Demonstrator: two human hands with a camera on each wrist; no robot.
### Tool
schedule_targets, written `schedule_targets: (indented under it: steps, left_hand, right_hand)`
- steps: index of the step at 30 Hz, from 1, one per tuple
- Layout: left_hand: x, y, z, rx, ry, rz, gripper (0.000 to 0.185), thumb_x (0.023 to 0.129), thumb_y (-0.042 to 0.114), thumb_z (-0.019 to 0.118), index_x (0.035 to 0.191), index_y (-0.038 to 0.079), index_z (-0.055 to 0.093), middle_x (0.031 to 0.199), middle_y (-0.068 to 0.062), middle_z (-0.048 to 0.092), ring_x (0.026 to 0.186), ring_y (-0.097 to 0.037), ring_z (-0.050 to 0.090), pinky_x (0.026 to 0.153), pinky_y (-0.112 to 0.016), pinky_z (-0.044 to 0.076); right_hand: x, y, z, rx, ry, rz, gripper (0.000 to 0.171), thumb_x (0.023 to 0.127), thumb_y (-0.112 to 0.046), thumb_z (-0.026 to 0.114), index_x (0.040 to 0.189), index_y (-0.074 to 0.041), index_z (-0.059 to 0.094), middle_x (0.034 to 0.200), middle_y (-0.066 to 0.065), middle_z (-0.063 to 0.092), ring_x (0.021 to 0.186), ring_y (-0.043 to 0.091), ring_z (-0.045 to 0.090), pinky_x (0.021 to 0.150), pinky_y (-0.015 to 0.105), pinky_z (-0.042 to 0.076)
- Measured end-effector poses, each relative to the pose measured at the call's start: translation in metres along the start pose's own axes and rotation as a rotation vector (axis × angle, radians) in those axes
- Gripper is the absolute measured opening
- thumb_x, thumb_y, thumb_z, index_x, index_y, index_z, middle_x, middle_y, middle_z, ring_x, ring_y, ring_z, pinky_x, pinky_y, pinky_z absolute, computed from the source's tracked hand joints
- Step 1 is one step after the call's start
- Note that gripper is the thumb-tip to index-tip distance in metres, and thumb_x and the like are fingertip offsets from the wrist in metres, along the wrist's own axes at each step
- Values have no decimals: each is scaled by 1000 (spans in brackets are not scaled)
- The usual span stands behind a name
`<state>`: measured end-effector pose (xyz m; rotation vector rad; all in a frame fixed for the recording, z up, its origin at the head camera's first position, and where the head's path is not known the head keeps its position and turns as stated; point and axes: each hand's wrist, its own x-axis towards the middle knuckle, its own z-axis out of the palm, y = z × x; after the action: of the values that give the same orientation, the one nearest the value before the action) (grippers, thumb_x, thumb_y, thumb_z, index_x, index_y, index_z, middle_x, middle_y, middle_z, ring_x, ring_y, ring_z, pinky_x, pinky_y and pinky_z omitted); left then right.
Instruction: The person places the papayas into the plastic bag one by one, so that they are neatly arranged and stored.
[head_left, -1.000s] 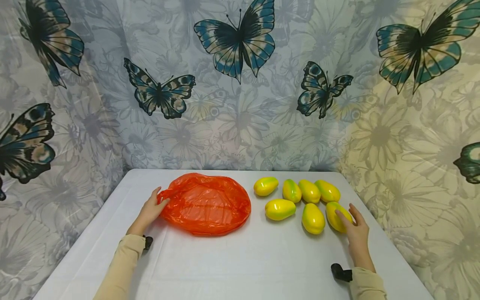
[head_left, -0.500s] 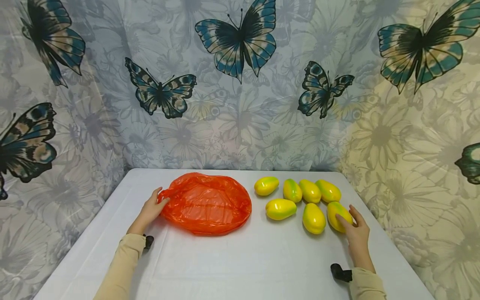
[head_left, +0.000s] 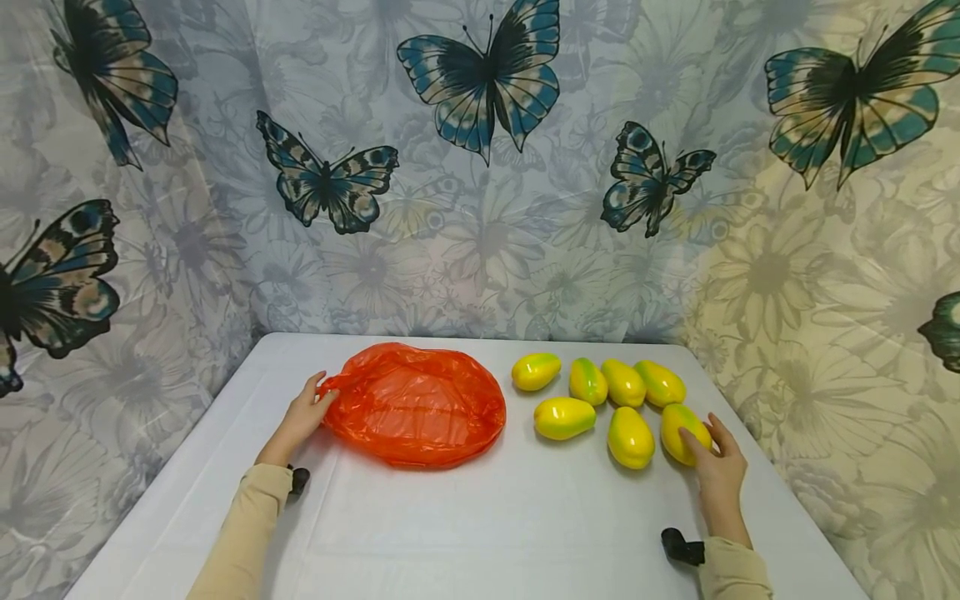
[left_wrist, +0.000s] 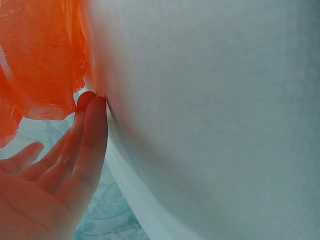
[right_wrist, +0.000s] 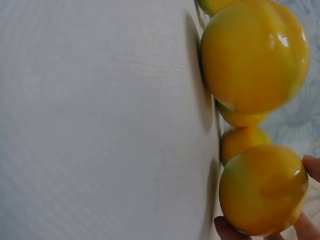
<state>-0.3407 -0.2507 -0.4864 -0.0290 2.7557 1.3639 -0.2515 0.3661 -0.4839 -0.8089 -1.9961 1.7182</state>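
Note:
A crumpled red plastic bag (head_left: 416,408) lies on the left of the table. My left hand (head_left: 302,417) is at its gathered left corner; in the left wrist view the straight fingers (left_wrist: 92,130) reach to the edge of the red plastic. On the right, glossy yellow-green mangoes lie in two loose rows. My right hand (head_left: 720,475) grips the front right mango (head_left: 684,435), thumb on the near side and fingers round the far side. The right wrist view shows the same mango (right_wrist: 264,190) with fingertips about it. Beside it lies another mango (head_left: 631,437).
A white cloth covers the table (head_left: 450,533). More mangoes stand behind, such as the back left mango (head_left: 536,372) and the front left mango (head_left: 564,418). A butterfly-patterned curtain (head_left: 480,250) closes off the back and sides. Dark wrist cameras (head_left: 681,547) sit by both sleeves.
My right hand has shifted slightly right with the front right mango, widening the gap to its neighbour. The left hand stays at the bag's corner. The head view has tilted slightly.

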Motion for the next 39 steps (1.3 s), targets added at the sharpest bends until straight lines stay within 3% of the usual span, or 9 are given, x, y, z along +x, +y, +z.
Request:
schedule_targets:
  steps: [2, 6, 15, 23, 28, 30, 34, 39]
  left_hand:
    - [0, 0, 0, -10, 5, 2, 68, 105, 33, 42, 154, -1, 8, 148, -37, 29, 123, -48, 48, 77, -37, 56]
    - [-2, 0, -1, -25, 11, 4, 68, 105, 32, 41, 155, 0, 9, 147, -37, 31, 117, -46, 53, 70, -30, 54]
    - [-2, 0, 0, -59, 6, -19, 64, 106, 33, 35, 155, 1, 9, 149, -38, 28, 119, -48, 53, 73, -34, 58]
    - [-3, 3, 1, -34, -1, -19, 59, 107, 29, 31, 154, -2, 11, 153, -35, 25, 129, -49, 44, 89, -47, 55]
    - [-4, 5, 2, -15, 3, -16, 61, 107, 31, 29, 154, -3, 10, 156, -32, 22, 139, -50, 31, 110, -59, 36]
    - [-5, 6, 3, -16, 8, -18, 61, 107, 32, 28, 154, -3, 10, 155, -33, 22, 140, -50, 29, 113, -60, 32]
    - [-7, 7, 4, -36, 20, -32, 60, 107, 31, 29, 154, -2, 11, 153, -35, 25, 139, -49, 32, 110, -59, 37]
    - [-6, 7, 4, -35, 16, -35, 62, 107, 34, 27, 154, -2, 10, 153, -36, 23, 141, -50, 28, 115, -60, 29]
  right_hand:
    - [-1, -1, 0, 7, 1, 6, 68, 90, -36, 68, 151, -25, 38, 154, 7, 38, 93, -8, 40, 76, -2, 35]
    - [-2, -3, 0, 49, 17, 6, 67, 91, -34, 67, 151, -25, 38, 154, 7, 37, 93, -7, 41, 76, -3, 37]
    - [-7, -13, 2, 202, 50, 4, 68, 87, -27, 73, 148, -27, 43, 136, -8, 48, 92, -5, 45, 72, -3, 40]
    - [-9, -24, 10, 271, 64, -26, 66, 87, -24, 74, 146, -27, 46, 116, -19, 51, 94, -3, 46, 76, -2, 40]
    - [-10, -31, 18, 319, 58, -41, 66, 86, -20, 74, 146, -24, 46, 109, -21, 50, 95, -3, 47, 76, -2, 42]
    - [-10, -33, 21, 324, 58, -47, 66, 86, -19, 74, 146, -24, 46, 111, -20, 50, 96, -3, 47, 78, -1, 42]
    - [-13, -37, 28, 303, 69, -58, 65, 87, -22, 73, 146, -26, 47, 125, -12, 50, 102, -1, 46, 86, 3, 43]
    - [-14, -41, 36, 278, 66, -80, 64, 87, -27, 73, 145, -27, 47, 133, -8, 48, 110, 3, 45, 97, 8, 43]
